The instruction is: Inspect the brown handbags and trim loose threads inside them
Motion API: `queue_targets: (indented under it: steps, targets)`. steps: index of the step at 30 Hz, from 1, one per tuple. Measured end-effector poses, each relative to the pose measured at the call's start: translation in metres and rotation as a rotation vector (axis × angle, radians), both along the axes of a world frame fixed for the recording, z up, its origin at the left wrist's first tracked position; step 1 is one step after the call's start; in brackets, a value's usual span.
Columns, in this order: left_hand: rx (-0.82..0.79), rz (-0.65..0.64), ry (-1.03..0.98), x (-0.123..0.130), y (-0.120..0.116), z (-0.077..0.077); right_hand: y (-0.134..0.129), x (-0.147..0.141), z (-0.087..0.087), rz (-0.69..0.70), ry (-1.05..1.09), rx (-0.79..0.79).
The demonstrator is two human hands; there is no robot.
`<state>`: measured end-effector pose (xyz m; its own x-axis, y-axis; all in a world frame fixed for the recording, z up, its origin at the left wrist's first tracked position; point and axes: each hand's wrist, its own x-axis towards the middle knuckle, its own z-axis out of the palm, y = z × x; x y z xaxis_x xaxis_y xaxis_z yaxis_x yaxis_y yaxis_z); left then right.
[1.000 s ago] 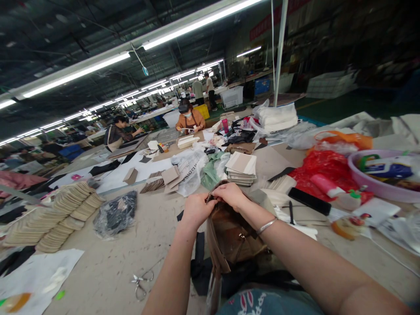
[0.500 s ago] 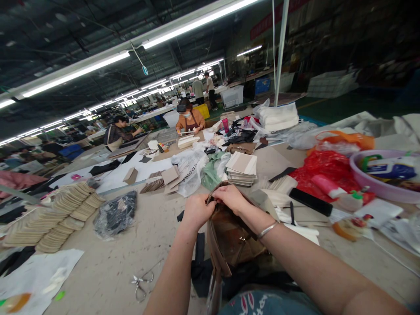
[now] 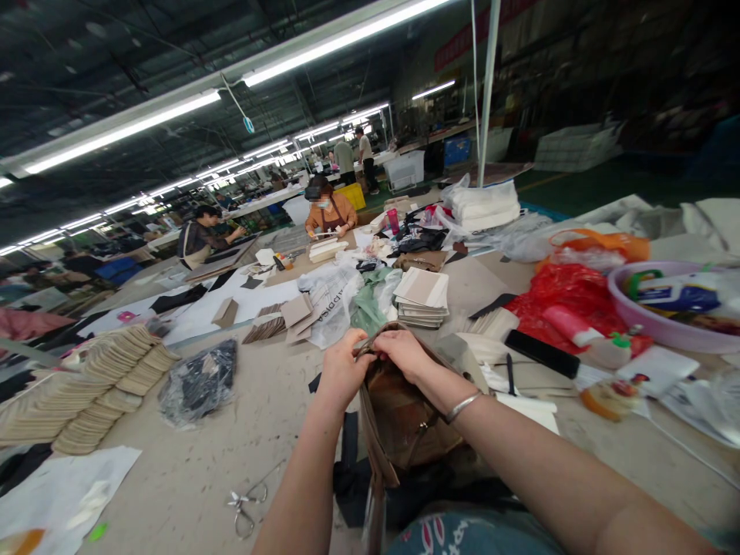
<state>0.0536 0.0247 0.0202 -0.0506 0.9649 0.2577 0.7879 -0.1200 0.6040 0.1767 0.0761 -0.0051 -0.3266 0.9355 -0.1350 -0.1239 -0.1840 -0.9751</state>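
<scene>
A brown bag (image 3: 413, 424) stands close in front of me, its mouth facing up and a small metal fitting showing inside. At its far rim, my left hand (image 3: 341, 366) pinches the edge between thumb and fingers. My right hand (image 3: 403, 351), with a bangle at the wrist, is closed on the same rim just beside the left. The fingertips almost meet, and the bit of edge between them is partly hidden. Dark cloth (image 3: 351, 482) lies under and left of the bag. Small scissors (image 3: 246, 505) rest on the table left of my left forearm.
Stacked beige pieces (image 3: 92, 385) and a plastic-wrapped dark packet (image 3: 200, 381) lie to the left. Beyond the bag is a stack of boards (image 3: 422, 297). On the right are a black phone (image 3: 542, 353), a red plastic bag (image 3: 570, 297) and a purple basin (image 3: 671, 327). Co-workers sit across the tables.
My left fingers have shifted their pinch slightly, with the thumb and forefinger now higher and more apart. Both hands stay at the bag's rim. The view has moved a little.
</scene>
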Motion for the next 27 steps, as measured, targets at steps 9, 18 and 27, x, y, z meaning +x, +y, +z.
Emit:
queue_targets:
  steps: [9,18,27]
  targets:
    - [0.084,-0.030,0.109,-0.007,0.000,-0.002,-0.003,-0.001,-0.007,0.009,0.003,0.032]
    - [0.246,-0.172,0.489,-0.008,-0.003,0.001,-0.002,0.003,-0.007,0.018,0.080,-0.012]
    - [0.173,-0.234,0.670,-0.010,-0.002,0.007,0.001,-0.001,-0.013,0.039,0.046,0.039]
